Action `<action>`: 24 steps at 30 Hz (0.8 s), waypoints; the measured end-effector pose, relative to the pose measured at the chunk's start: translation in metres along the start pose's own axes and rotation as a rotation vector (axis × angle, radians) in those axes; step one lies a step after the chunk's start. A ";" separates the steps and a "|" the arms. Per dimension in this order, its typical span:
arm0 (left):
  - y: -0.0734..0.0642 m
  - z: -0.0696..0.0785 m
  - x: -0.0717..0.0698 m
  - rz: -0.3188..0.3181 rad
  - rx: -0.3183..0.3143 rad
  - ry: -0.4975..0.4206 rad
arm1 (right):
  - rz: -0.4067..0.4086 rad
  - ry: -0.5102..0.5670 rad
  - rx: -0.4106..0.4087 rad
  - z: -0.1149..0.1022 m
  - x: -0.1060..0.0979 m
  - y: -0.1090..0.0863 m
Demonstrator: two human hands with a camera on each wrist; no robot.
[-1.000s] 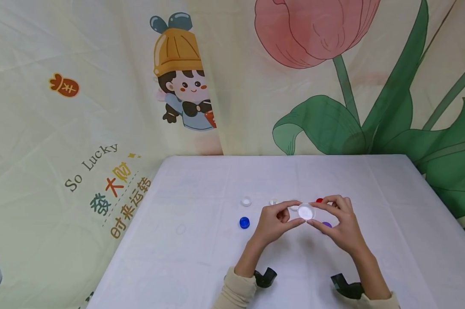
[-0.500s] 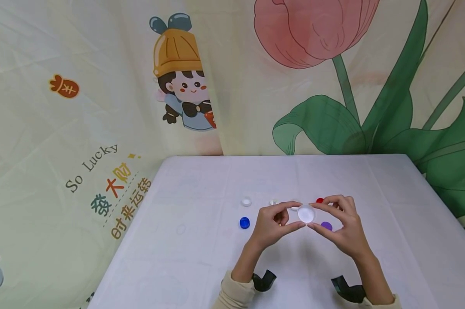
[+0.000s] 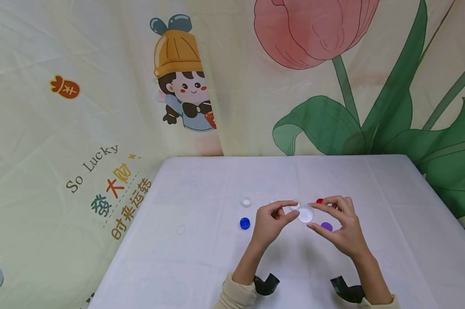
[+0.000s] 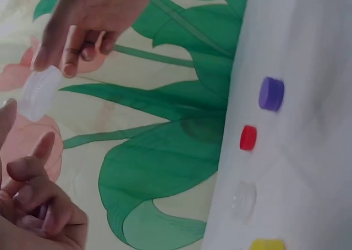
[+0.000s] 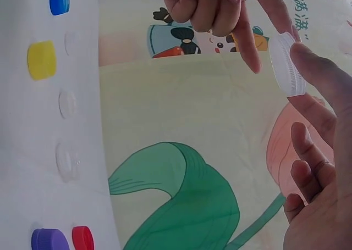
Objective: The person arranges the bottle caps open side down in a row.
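Observation:
A translucent bottle cap (image 3: pixel 305 214) with a ribbed side is held up over the table. My right hand (image 3: pixel 342 223) pinches it by its edge between thumb and index finger; in the right wrist view the cap (image 5: pixel 287 66) stands on edge in that grip. My left hand (image 3: pixel 272 219) is at the cap's left, its thumb and index finger extended and slightly apart near the rim, the other fingers curled. In the left wrist view the left hand (image 4: pixel 41 200) lies below the cap (image 4: pixel 41 93). A purple cap (image 3: pixel 327 226) and a red cap (image 3: pixel 320 200) lie near the right hand.
On the white table (image 3: pixel 201 266) lie a blue cap (image 3: pixel 245 223) and a clear cap (image 3: pixel 246 201), left of the hands. A yellow cap (image 5: pixel 42 60) shows in the right wrist view, hidden behind the left hand in the head view. A printed cloth (image 3: pixel 240 86) hangs behind.
Both hands pinched the cap by its edge before. Now the left thumb has risen from the cap's lower edge and the left fingers have drawn slightly left, while the right hand stays in place.

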State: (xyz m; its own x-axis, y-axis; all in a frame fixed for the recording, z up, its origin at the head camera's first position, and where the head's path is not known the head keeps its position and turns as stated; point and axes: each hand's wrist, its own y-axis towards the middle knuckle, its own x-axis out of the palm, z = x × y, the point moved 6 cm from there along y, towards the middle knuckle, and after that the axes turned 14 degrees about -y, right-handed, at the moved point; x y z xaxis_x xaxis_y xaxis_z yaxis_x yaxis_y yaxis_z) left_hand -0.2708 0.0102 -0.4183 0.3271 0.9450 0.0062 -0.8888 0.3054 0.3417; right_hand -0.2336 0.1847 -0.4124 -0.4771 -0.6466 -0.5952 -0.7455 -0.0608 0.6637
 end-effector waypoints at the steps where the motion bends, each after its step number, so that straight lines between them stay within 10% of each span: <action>1: 0.001 -0.007 -0.002 0.023 -0.054 -0.029 | -0.004 -0.001 0.005 0.000 0.001 0.000; 7: 0.001 -0.031 -0.004 0.042 -0.231 -0.109 | -0.010 -0.013 0.012 0.002 0.004 -0.001; 24: 0.000 -0.037 -0.004 0.046 -0.278 -0.064 | -0.067 -0.025 0.030 0.008 0.013 -0.004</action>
State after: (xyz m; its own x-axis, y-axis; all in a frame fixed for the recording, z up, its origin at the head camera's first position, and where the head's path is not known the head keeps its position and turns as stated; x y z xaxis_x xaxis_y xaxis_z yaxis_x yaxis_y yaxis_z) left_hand -0.2840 0.0109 -0.4531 0.2965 0.9518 0.0781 -0.9541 0.2915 0.0687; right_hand -0.2405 0.1826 -0.4267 -0.4366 -0.6227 -0.6493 -0.7899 -0.0801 0.6079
